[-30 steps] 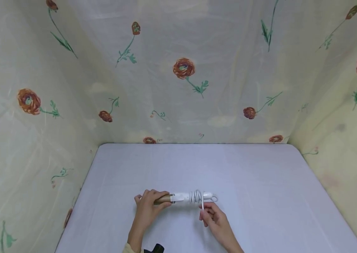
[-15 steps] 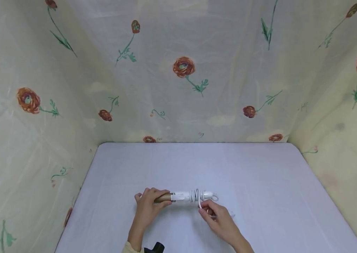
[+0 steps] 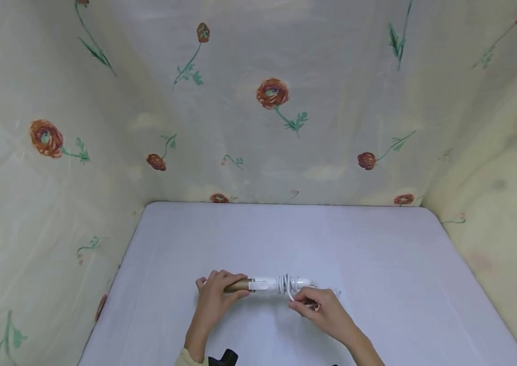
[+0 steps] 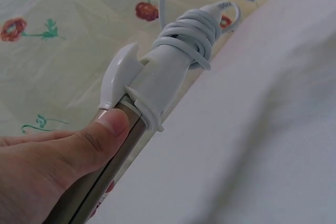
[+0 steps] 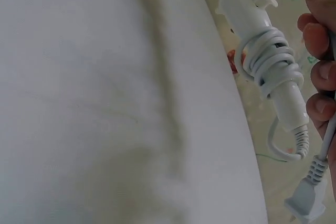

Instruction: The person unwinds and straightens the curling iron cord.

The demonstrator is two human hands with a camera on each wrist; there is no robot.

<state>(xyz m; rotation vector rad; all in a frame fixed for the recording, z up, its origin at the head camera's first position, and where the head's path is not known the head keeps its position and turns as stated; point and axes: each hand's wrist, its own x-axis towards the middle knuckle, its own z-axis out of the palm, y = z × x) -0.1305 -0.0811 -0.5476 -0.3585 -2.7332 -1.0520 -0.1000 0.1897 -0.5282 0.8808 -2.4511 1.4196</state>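
A curling iron with a white handle and a brown-gold barrel lies crosswise before me, its handle to the right. My left hand grips the barrel close to the handle, thumb along its near side. Several turns of white cord wrap the handle. In my right hand, just below and right of the handle's end, the free part of the cord is pinched. Beyond those fingers hangs the white plug, seen in both wrist views.
The table has a white cover. Floral sheets close it in at the back and both sides. A black object shows at the bottom edge near the left sleeve.
My right hand has shifted slightly right and up with the cord, and the plug has come into view beside it. The left hand keeps its grip on the barrel.
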